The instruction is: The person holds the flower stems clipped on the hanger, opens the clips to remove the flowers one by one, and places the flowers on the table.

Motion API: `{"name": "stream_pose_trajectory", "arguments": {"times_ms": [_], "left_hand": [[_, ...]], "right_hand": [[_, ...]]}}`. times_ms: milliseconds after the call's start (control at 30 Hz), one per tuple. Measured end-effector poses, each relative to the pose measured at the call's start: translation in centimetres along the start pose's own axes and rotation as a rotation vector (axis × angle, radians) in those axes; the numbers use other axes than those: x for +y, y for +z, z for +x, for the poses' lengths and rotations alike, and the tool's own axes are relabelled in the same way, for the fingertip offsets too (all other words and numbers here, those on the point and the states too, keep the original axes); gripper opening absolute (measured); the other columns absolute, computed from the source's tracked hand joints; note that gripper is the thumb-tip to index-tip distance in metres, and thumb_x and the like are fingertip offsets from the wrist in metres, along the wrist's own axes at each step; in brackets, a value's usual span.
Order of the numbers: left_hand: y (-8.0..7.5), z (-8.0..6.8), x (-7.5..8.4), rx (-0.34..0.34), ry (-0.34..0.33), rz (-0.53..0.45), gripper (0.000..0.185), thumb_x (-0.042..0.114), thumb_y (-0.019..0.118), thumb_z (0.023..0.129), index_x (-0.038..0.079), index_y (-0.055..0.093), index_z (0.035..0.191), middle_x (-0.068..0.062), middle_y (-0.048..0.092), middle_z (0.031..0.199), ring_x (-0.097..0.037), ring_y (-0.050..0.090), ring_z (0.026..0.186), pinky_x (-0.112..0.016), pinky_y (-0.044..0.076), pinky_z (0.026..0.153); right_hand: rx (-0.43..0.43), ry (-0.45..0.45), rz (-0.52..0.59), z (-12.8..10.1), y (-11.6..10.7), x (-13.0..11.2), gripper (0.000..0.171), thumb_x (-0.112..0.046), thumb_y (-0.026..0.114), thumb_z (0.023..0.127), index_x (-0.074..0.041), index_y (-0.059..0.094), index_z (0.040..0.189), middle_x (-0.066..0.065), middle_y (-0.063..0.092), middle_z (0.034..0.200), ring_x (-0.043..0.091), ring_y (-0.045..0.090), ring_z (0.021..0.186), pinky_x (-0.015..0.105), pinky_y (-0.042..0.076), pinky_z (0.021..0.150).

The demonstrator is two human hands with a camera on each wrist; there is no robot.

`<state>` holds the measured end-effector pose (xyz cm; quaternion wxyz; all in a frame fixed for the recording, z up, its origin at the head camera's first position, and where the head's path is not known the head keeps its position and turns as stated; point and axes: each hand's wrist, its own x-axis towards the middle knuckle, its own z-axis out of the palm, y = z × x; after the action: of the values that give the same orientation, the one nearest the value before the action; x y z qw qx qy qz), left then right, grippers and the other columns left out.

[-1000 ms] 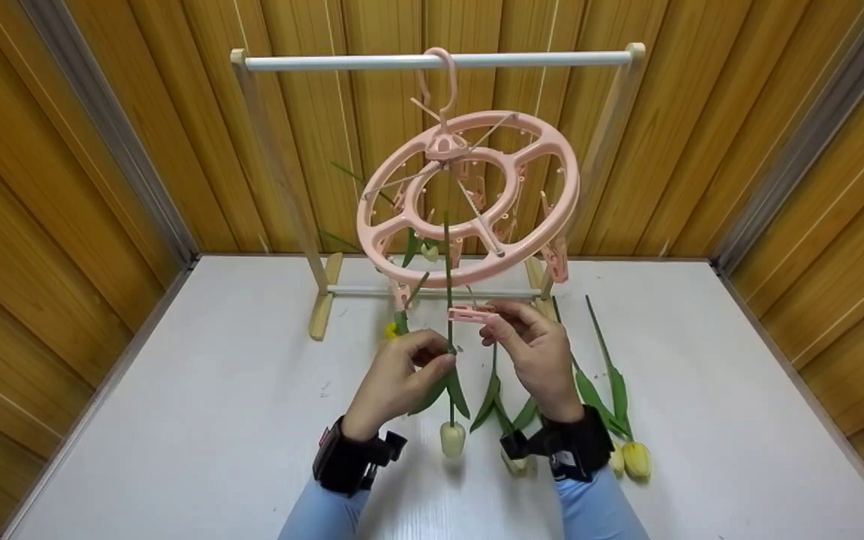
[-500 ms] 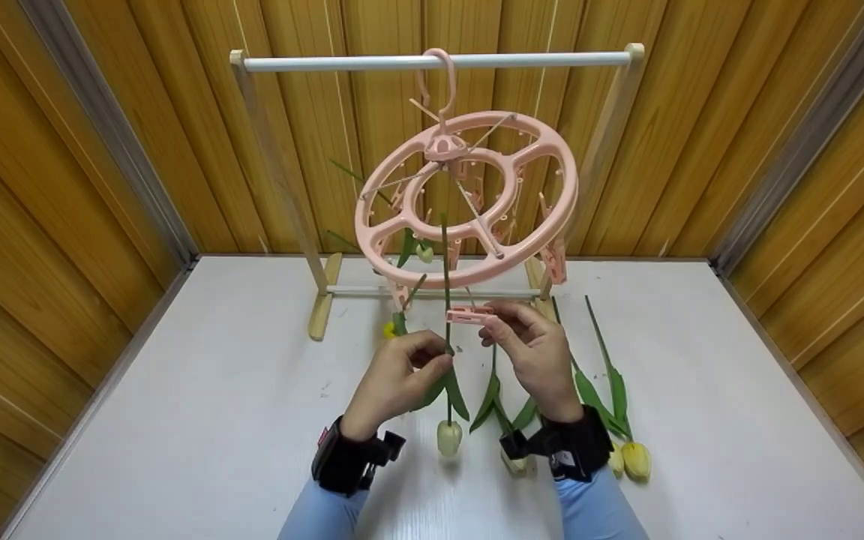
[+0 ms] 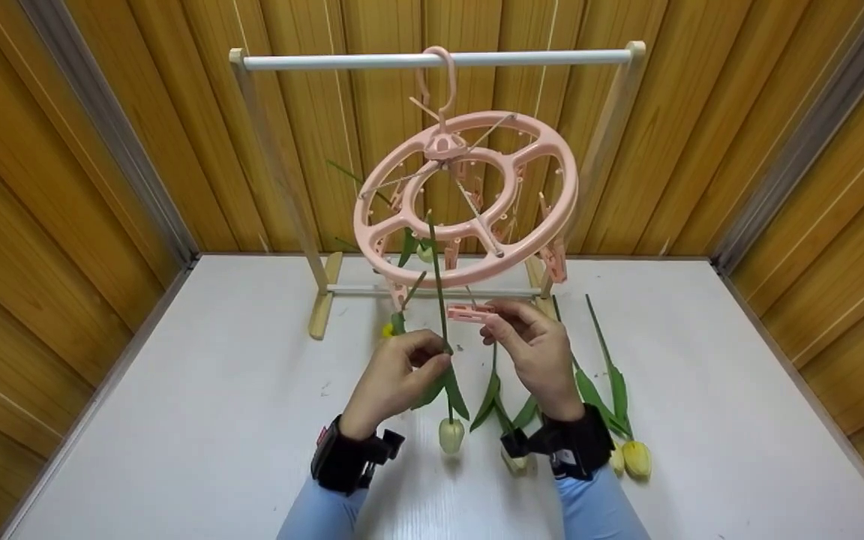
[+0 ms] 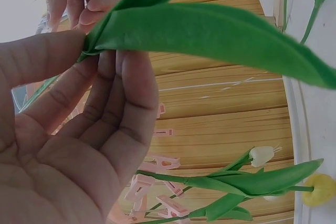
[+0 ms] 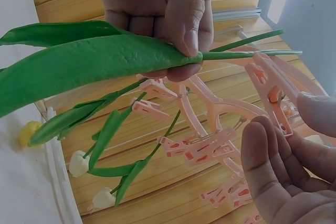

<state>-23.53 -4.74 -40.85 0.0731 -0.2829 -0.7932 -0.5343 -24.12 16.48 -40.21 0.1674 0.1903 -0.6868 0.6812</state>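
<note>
Since a second ago the stem's top has leaned left, away from the peg, while both hands have barely shifted. Nearest, the left hand (image 3: 394, 379) pinches a pale tulip (image 3: 447, 375) at its stem between thumb and curled fingers, bloom hanging down just above the table (image 3: 177, 420). Beside it, the right hand (image 3: 533, 349) pinches a pink clothes peg (image 3: 471, 312) dangling from the round pink hanger (image 3: 469, 199); the stem end lies just beside the peg's mouth but is not clamped in it (the right wrist view shows this best). By my reading the work is partly done: at least two tulips (image 3: 409, 255) already hang from pegs on the left side, this one is unclipped, and several tulips (image 3: 604, 390) lie on the table to the right. Farther back, the hanger hooks over a white rail (image 3: 432, 60) on a wooden stand, with wood-panelled walls closing the space.
</note>
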Motion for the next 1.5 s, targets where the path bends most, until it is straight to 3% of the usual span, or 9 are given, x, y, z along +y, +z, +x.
{"name": "stream_pose_trajectory", "arguments": {"times_ms": [367, 767, 1233, 1500], "left_hand": [[-0.02, -0.06, -0.13, 0.001, 0.012, 0.017, 0.006, 0.002, 0.068, 0.092, 0.0, 0.074, 0.092, -0.006, 0.071, 0.082, -0.009, 0.061, 0.074, -0.026, 0.053, 0.071], [0.0, -0.15, -0.44, 0.007, 0.046, 0.024, 0.005, 0.002, 0.069, 0.092, 0.0, 0.073, 0.09, -0.007, 0.07, 0.08, -0.008, 0.059, 0.072, -0.026, 0.052, 0.069], [-0.23, -0.37, -0.14, 0.008, 0.008, 0.027, 0.005, 0.001, 0.068, 0.092, 0.002, 0.074, 0.091, -0.005, 0.071, 0.082, -0.011, 0.061, 0.074, -0.027, 0.053, 0.071], [-0.29, -0.41, -0.06, 0.018, -0.001, 0.043, 0.005, 0.001, 0.069, 0.092, 0.003, 0.073, 0.09, -0.003, 0.07, 0.081, -0.011, 0.061, 0.074, -0.027, 0.053, 0.072]], "right_hand": [[-0.013, -0.012, -0.01, -0.05, -0.01, 0.21, 0.027, 0.003, 0.065, 0.098, 0.016, 0.064, 0.122, 0.027, 0.069, 0.104, 0.015, 0.071, 0.083, 0.026, 0.058, 0.076], [0.003, 0.009, -0.017, -0.07, 0.01, 0.23, 0.027, 0.003, 0.066, 0.098, 0.014, 0.066, 0.123, 0.015, 0.071, 0.102, 0.018, 0.07, 0.083, 0.026, 0.058, 0.076], [0.015, 0.033, 0.022, -0.07, 0.09, 0.17, 0.03, 0.0, 0.064, 0.1, 0.014, 0.063, 0.126, 0.012, 0.07, 0.103, 0.013, 0.069, 0.085, 0.026, 0.058, 0.076], [-0.002, 0.04, 0.047, -0.06, 0.11, 0.32, 0.033, 0.001, 0.061, 0.101, 0.016, 0.059, 0.13, 0.019, 0.067, 0.106, 0.014, 0.069, 0.085, 0.027, 0.057, 0.077]]}}
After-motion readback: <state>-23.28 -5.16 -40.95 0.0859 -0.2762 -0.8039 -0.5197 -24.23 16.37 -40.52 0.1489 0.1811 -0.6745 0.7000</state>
